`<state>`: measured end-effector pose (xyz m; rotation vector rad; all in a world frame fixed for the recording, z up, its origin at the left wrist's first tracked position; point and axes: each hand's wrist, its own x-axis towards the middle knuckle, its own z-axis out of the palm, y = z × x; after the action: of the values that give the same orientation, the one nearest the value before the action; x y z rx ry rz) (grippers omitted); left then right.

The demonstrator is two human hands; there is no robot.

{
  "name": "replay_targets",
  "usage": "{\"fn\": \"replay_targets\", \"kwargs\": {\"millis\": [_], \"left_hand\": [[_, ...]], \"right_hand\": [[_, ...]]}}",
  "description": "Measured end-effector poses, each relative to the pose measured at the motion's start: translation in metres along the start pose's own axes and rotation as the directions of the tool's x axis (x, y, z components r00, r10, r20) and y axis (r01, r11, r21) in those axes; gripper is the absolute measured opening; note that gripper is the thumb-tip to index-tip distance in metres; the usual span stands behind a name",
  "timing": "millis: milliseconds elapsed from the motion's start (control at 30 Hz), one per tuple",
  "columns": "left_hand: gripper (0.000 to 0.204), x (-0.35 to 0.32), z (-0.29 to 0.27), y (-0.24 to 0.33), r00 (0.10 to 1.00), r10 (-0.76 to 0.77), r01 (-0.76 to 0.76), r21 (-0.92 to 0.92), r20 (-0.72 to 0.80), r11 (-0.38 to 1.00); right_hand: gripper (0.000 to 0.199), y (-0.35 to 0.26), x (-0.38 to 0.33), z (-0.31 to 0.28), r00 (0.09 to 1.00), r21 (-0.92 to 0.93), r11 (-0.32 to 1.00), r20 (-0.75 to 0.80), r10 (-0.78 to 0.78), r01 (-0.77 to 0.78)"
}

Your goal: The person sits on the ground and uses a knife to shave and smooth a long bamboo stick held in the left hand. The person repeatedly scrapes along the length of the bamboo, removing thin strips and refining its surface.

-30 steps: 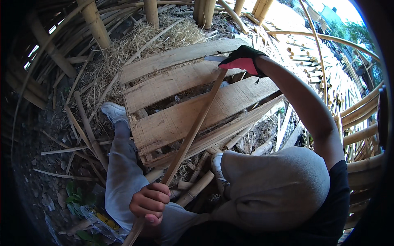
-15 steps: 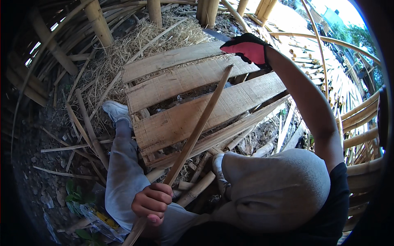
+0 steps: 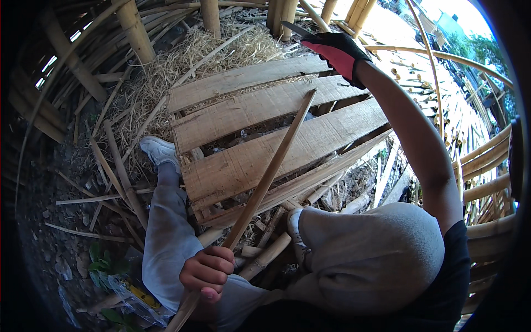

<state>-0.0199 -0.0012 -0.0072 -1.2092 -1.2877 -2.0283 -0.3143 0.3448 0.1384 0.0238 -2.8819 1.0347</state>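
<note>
A long bamboo strip (image 3: pixel 276 157) is gripped in the fist of my bare left hand (image 3: pixel 208 275), low in the view over my lap. The strip slants up and away, its far tip above a slatted wooden pallet (image 3: pixel 243 174); whether it touches the boards I cannot tell. My right hand (image 3: pixel 342 52), in a black and pink glove, is raised past the pallet's far right corner. Its fingers close round a knife (image 3: pixel 296 29), whose dark blade points to the far left; the handle is hidden in the glove.
Beyond the pallet lies a heap of bamboo shavings (image 3: pixel 204 61). Upright bamboo posts (image 3: pixel 133 30) stand at the far left, and cut poles (image 3: pixel 420 88) are piled at the right. Loose sticks (image 3: pixel 119 166) and a clear plastic bag (image 3: pixel 135 299) lie at the left.
My right hand has lifted up and slightly away with the knife, whose blade now points higher. My left hand and the bamboo strip have barely shifted.
</note>
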Motion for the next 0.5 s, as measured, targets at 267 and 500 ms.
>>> {"fn": "replay_targets", "kwargs": {"millis": [267,500], "left_hand": [[0.062,0.003,-0.001,-0.003,1.0,0.012,-0.012,-0.005,0.013,1.0],[0.061,0.001,-0.002,-0.008,0.999,0.032,-0.031,-0.023,0.021,0.999]], "right_hand": [[0.03,0.015,0.0,-0.007,0.932,-0.231,0.967,0.361,-0.022,0.112],[0.026,0.057,0.02,-0.005,0.887,-0.595,0.663,0.371,-0.275,0.455]]}}
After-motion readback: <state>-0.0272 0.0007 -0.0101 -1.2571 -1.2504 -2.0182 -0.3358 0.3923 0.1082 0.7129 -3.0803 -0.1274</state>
